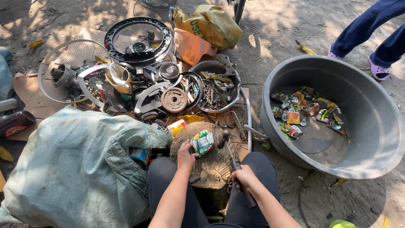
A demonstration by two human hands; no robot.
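Note:
My left hand (186,154) grips a crumpled green and white drink can (203,143) and holds it on top of a round wooden stump (209,165) between my knees. A hammer (230,159) is gripped by its dark handle in my right hand (244,177); its metal head rests on the stump just right of the can. To the right stands a big grey plastic basin (371,126) with several flattened cans (304,110) lying in its bottom.
A full pale woven sack (71,169) lies at my left. Beyond the stump is a heap of scrap: fan guards (138,39), a metal bowl of wires (215,86), a yellow bag (211,23). Another person's legs in blue trousers (371,29) stand at top right.

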